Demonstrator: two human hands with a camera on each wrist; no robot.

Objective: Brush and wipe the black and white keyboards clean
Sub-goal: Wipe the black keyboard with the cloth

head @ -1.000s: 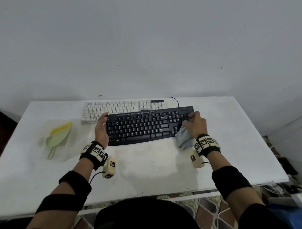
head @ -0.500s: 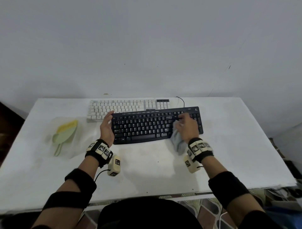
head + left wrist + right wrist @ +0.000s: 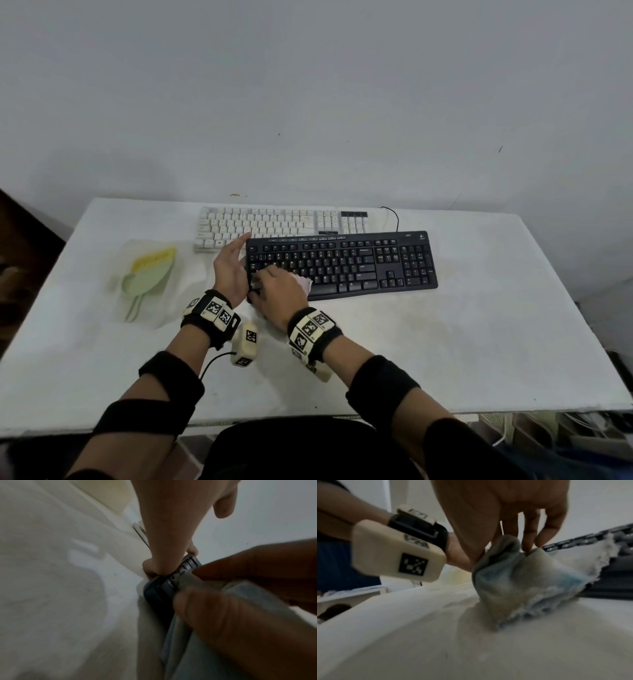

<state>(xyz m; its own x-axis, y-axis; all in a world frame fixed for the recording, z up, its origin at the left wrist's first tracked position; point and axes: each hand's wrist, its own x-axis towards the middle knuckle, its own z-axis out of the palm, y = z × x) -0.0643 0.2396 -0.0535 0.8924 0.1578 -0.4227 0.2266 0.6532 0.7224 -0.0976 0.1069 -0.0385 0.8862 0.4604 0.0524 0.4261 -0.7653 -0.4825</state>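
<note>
The black keyboard (image 3: 342,263) lies mid-table, with the white keyboard (image 3: 274,222) just behind it and partly overlapped. My left hand (image 3: 236,253) stands on edge against the black keyboard's left end, fingers straight, thumb raised. My right hand (image 3: 263,284) grips a bunched blue-grey cloth (image 3: 306,283) and presses it on the keys at the front-left corner. The right wrist view shows my right hand's fingers (image 3: 529,536) pinching the cloth (image 3: 522,577), which drapes from the keyboard (image 3: 590,538) onto the table. In the left wrist view my left hand (image 3: 168,527) touches the keyboard's end (image 3: 159,596).
A green and yellow brush with dustpan (image 3: 150,274) lies on a clear plastic sheet at the left of the white table (image 3: 479,325). A black cable (image 3: 392,219) runs behind the keyboards. The wall stands right behind the table.
My right hand has swept the cloth leftward across the black keyboard, from its right end to its front-left corner. The left hand has stayed at the left end.
</note>
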